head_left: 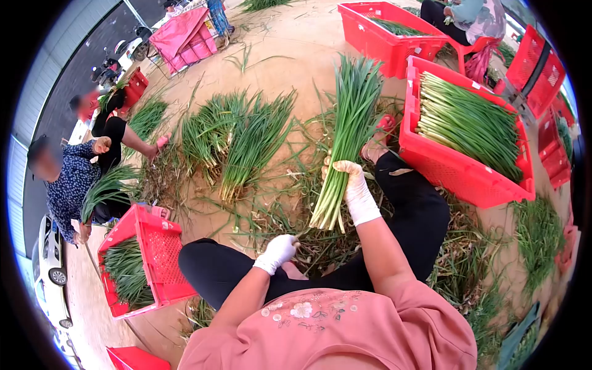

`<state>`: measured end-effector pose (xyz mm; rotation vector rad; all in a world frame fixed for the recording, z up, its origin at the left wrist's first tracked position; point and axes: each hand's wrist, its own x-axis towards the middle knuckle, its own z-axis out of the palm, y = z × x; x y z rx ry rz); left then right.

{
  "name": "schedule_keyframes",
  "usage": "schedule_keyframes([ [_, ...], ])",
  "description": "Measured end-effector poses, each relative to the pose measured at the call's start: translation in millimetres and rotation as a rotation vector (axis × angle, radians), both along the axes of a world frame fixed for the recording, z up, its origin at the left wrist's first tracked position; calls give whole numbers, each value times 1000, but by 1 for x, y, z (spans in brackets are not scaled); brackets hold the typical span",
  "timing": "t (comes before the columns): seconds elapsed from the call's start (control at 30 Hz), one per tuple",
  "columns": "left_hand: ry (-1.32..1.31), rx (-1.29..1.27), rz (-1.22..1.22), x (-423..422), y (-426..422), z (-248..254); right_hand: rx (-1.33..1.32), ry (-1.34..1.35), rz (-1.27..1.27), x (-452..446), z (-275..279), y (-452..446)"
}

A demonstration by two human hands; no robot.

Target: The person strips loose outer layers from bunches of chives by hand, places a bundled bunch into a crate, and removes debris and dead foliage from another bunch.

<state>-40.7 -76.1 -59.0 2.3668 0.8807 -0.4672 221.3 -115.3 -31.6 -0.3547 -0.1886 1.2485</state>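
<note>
My right hand (353,188), in a white glove, is wrapped round the stems of a large bunch of garlic chives (354,117). The leaves point up and away from me, and the pale stem ends hang just below the hand. My left hand (277,253), also gloved in white, is closed low and to the left of those stem ends, apart from them. A thin bit sticks out at its fingertips, too small to make out. On the ground ahead lie two loose piles of chives, a left pile (216,126) and a right pile (256,142).
A red crate (465,179) of chives laid in rows stands at my right; another red crate (163,253) is at my left. Trimmings (462,253) litter the ground round my legs. A person (77,176) holding chives sits at the left. Another red crate (385,46) stands farther off.
</note>
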Motion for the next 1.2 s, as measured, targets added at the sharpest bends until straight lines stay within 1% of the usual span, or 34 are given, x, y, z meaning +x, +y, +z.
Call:
schedule_keyframes([
  [0.03,9,137,13,2,10,11,12,23,4,-1,2,-2],
  [0.07,95,405,1,3,14,23,34,37,7,-3,4,-3],
  [0.1,-16,601,45,4,20,31,59,49,8,-5,5,-3],
  [0.13,-133,518,162,9,29,38,63,49,4,-6,4,-2],
  [0.17,-129,517,159,16,34,42,47,49,22,-9,1,-1],
  [0.23,-728,-642,516,33,25,64,39,74,78,-19,-3,1],
  [0.3,-809,-1048,402,45,12,55,-9,72,97,-33,-3,5],
  [0.33,-835,-1018,352,54,-2,68,-20,23,130,-41,0,7],
  [0.37,-659,-1168,412,52,0,45,-102,-52,24,-53,2,8],
  [0.43,-700,-1271,561,60,-23,59,-164,-88,73,-57,18,-3],
  [0.5,-683,-1153,617,57,-21,53,-155,-167,101,-59,11,0],
  [0.57,-721,-1112,707,56,-16,50,-216,-140,224,-55,6,-2],
  [0.6,-727,-1061,722,58,-12,47,-158,-152,260,-56,-7,-2],
  [0.63,-732,-1006,735,60,-7,42,-168,-195,266,-61,-7,-5],
  [0.67,-760,-905,779,62,-4,33,-216,-206,290,-69,-21,-3],
  [0.7,-762,-906,781,63,-1,23,-266,-217,316,-77,-39,-2],
  [0.73,-765,-793,778,65,1,15,-322,-206,355,-86,-40,-2],
  [0.77,-767,-681,775,65,2,6,-449,-241,366,-93,-41,-1],
  [0.8,-708,-681,788,64,1,3,-507,-288,363,-97,-43,-1],
  [0.83,-707,-688,798,61,2,0,-567,-333,362,-100,-46,-3],
  [0.87,-598,-813,818,58,7,-3,-572,-335,369,-101,-54,-3],
  [0.9,-484,-935,835,54,10,-4,-628,-240,414,-101,-69,-3],
  [0.93,-468,-993,800,50,10,-8,-682,-143,457,-102,-79,-4],
  [0.97,-470,-995,805,47,11,-12,-685,-144,463,-101,-88,-6],
  [1.03,-485,-1538,1005,44,10,-13,-792,-138,501,-97,-87,-13],
  [1.07,-473,-1552,961,43,8,-17,-820,-186,527,-94,-88,-18],
  [1.1,-454,-1584,1009,43,10,-28,-780,-118,635,-89,-103,-16],
  [1.17,-501,-1666,997,40,12,-46,-778,-111,541,-91,-99,-18],
  [1.2,-496,-1670,1004,39,10,-47,-775,-71,582,-90,-83,-22],
])
